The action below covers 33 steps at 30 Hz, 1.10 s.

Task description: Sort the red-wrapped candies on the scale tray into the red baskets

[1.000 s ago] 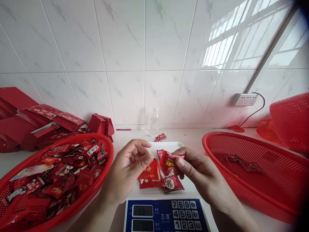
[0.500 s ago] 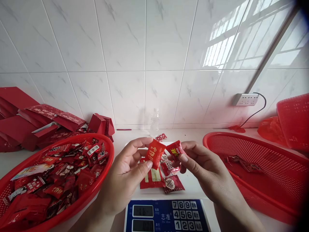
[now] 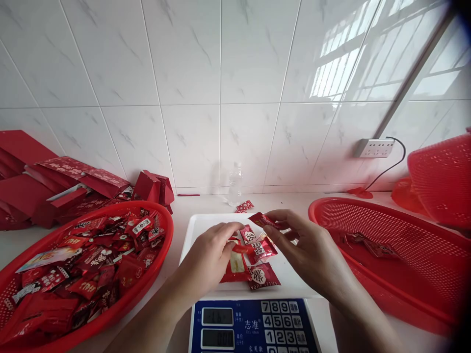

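Note:
My left hand (image 3: 209, 255) is closed over the white tray (image 3: 191, 230) of a weighing scale, its fingertips on a bright red candy packet (image 3: 241, 248) seen nearly edge-on. My right hand (image 3: 307, 250) pinches a small dark red wrapped candy (image 3: 262, 220) between thumb and fingers, above the tray's back part. Between the hands, several wrapped candies lie on the tray: a red and white one (image 3: 260, 250), a dark red one (image 3: 264, 276) in front, and a flat red packet with a pale panel (image 3: 235, 268), partly hidden by my left hand. Below is the scale's blue keypad panel (image 3: 252, 326).
A red basket (image 3: 167, 245) full of wrapped candies stands left. On the right, another red basket (image 3: 320, 206) holds a few packets. Red folded boxes (image 3: 66, 181), a clear bottle (image 3: 235, 184), a loose packet (image 3: 245, 206) and a power strip (image 3: 375, 148) are by the wall.
My left hand has lowered toward the tray, and its red packet has turned from face-on to nearly edge-on. The candy in my right hand has tilted, its printed face no longer showing.

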### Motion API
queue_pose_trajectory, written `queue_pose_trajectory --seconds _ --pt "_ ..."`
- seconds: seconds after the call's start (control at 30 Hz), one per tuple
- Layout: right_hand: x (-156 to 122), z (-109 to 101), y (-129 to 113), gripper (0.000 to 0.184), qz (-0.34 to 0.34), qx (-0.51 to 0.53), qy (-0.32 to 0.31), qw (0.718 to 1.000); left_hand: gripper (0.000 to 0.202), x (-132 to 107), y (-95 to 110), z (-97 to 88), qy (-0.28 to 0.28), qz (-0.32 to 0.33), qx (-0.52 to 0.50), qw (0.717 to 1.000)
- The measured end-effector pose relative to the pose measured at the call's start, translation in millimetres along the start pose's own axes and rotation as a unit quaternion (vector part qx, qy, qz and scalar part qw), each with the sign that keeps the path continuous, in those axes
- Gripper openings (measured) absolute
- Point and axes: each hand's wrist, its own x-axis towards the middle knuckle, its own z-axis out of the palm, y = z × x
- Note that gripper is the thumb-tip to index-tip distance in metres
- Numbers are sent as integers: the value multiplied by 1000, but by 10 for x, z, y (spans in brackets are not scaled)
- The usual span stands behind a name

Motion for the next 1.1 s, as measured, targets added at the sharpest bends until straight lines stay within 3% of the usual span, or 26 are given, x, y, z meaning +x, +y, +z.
queue_pose_trajectory --seconds 0.13,0.23,0.33,0.43,0.6,0.67,0.8,0.93,1.0,1.1 --pt "14 -7 28 20 14 -13 -1 1000 30 17 7 -34 39 -25 16 999" --pt "21 -12 34 23 21 2 -8 1000 28 -5 98 -68 34 -46 -4 998" --pt "10 1 5 18 7 48 -62 997 34 -16 170 -65 10 -60 -61 996" --pt "-7 32 -30 12 -15 80 -119 989 19 -12 186 -35 -8 -42 -93 995" --pt "-17 45 -20 16 -26 82 -122 989 14 -11 141 -32 29 -46 -140 989" --pt "-18 14 -1 19 -23 54 -100 993 14 2 135 -66 68 -75 -243 965" --pt "-30 -78 17 22 -12 -21 -66 998 6 78 174 -179 150 -154 -472 855" --pt "-61 -108 -10 24 -7 -70 -75 995 22 149 247 -279 215 -226 -560 768" --pt "-79 -62 -30 24 -15 -86 -108 990 27 153 286 -311 226 -244 -584 740" --pt "-94 75 -34 30 -48 -114 -179 976 30 125 339 -354 224 -247 -605 723"
